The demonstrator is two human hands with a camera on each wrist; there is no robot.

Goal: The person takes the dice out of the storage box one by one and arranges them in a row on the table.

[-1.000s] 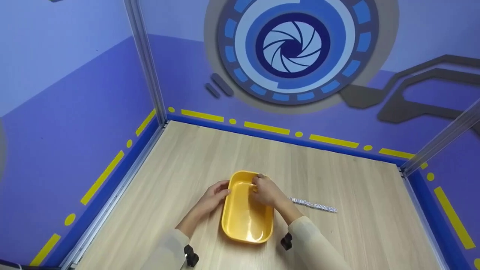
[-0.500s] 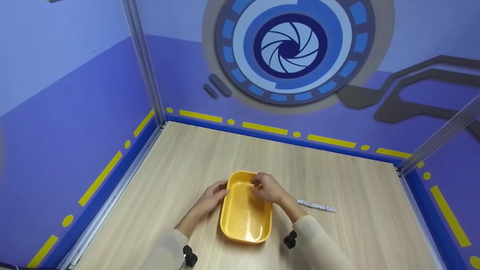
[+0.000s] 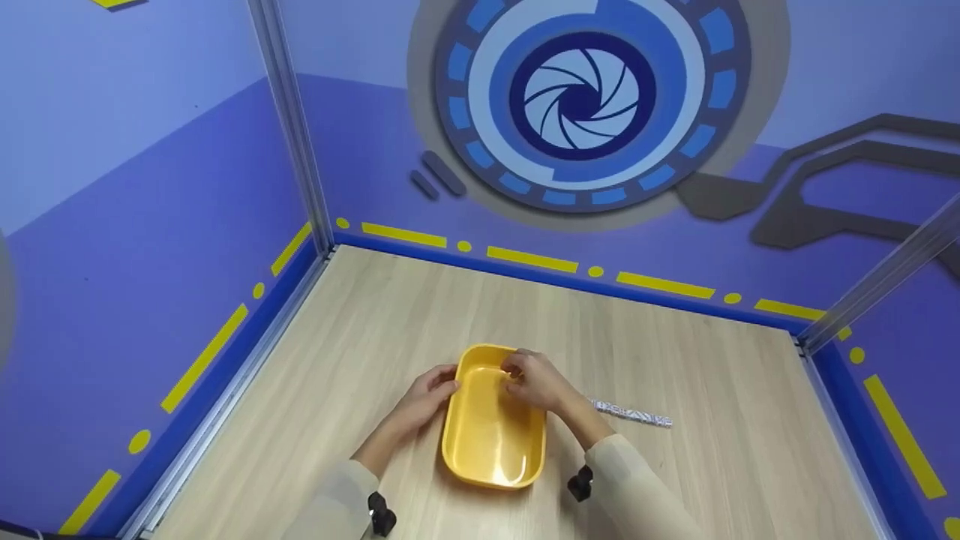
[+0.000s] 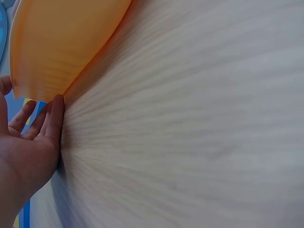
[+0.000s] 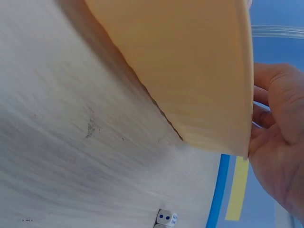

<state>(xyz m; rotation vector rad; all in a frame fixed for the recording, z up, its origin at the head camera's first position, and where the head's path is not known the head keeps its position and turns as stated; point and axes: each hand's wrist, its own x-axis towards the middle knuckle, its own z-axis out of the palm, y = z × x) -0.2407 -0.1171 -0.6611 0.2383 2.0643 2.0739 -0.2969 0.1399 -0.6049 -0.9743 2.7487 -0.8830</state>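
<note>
A yellow rectangular plastic box (image 3: 491, 431) stands on the table, its visible floor bare. My left hand (image 3: 424, 397) holds its left side, thumb at the rim and fingers along the outside. In the left wrist view those fingers (image 4: 56, 118) reach to the box's lower edge. My right hand (image 3: 538, 381) reaches over the far right rim, with bent fingers inside the box. I cannot tell whether these fingers pinch anything. To the right, a row of small white dice (image 3: 634, 414) lies on the table, partly behind my right forearm. One die (image 5: 164, 217) shows dark pips in the right wrist view.
The wood-grain table (image 3: 420, 300) is bounded by a blue printed back wall (image 3: 367, 165) and side walls. Metal posts (image 3: 296, 135) stand at the corners. A black wrist device (image 3: 581, 484) sits at my right sleeve, another (image 3: 381, 514) at my left.
My right hand's fingers have spread slightly inside the box, and the right forearm has shifted a little right, covering more of the dice row. My left hand and the box stay in place.
</note>
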